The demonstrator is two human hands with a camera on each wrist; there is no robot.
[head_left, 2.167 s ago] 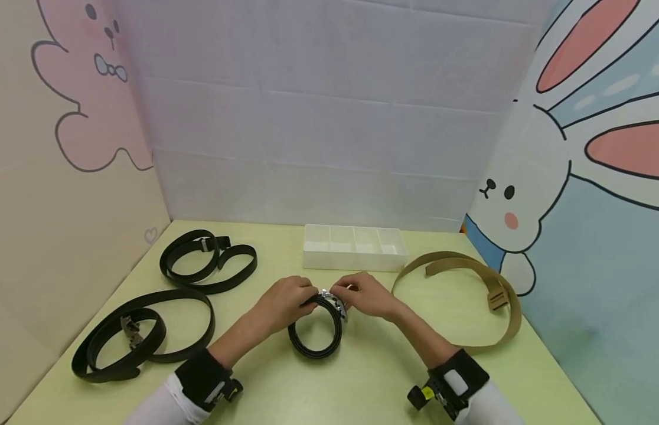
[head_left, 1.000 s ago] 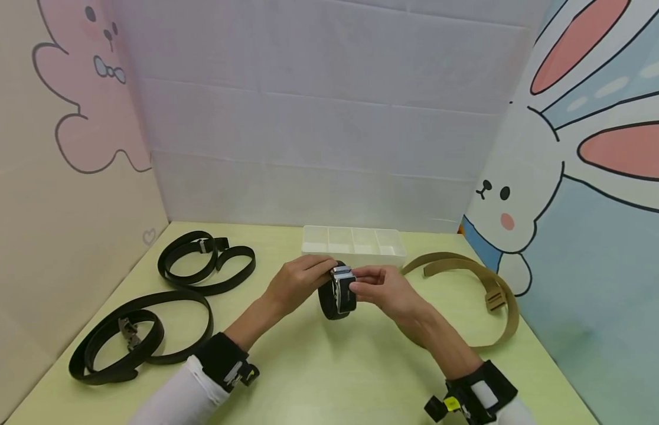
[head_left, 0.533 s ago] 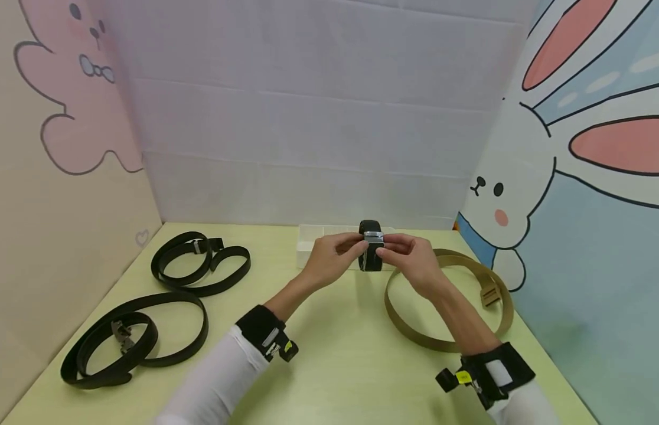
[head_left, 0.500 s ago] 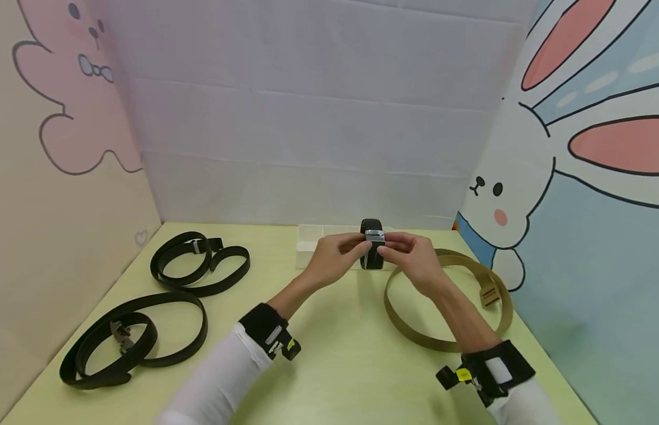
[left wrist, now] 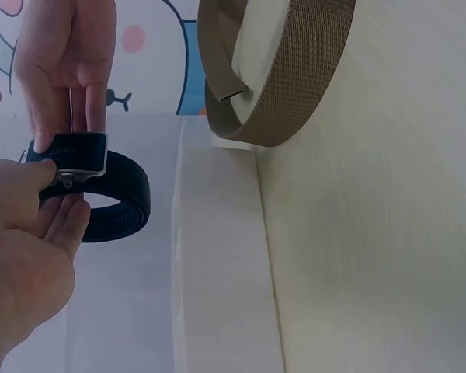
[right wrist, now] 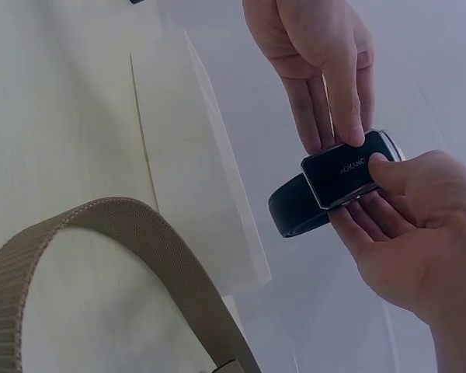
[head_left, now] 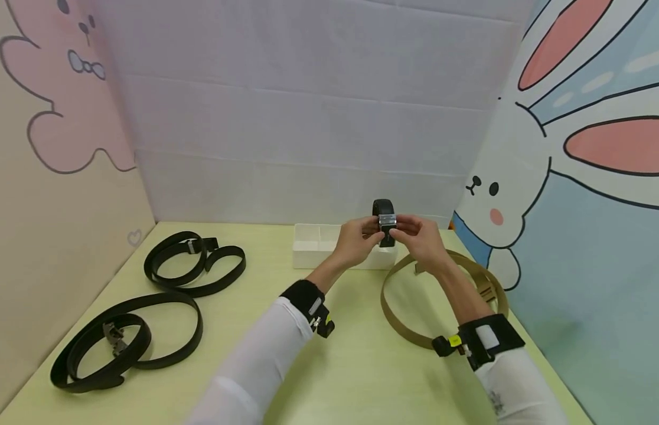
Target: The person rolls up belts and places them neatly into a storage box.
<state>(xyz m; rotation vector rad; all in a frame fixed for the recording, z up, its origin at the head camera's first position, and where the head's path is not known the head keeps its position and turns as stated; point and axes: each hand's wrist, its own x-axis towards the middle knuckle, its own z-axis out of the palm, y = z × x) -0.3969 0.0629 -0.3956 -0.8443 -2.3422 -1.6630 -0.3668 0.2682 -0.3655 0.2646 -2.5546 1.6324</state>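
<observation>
A tightly coiled black belt (head_left: 383,206) is held up in the air in front of the white tray, with its shiny buckle (right wrist: 346,169) facing me. My left hand (head_left: 356,241) pinches the coil from the left side, thumb on the front and fingers behind. From the right, my right hand (head_left: 422,239) pinches the buckle end between thumb and fingers. In the left wrist view the coil's round opening shows behind the buckle (left wrist: 74,155). Lettering is visible on the dark buckle plate in the right wrist view.
The white divided tray (head_left: 313,260) stands at the back of the pale table (head_left: 351,378). Two loosely looped black belts (head_left: 231,282) (head_left: 167,361) lie on the left. A tan webbing belt (head_left: 395,319) lies at right, beneath my right forearm.
Both hands have lifted the coiled belt off the table and turned it so the buckle faces me. They have carried it away and to the right, up before the tray.
</observation>
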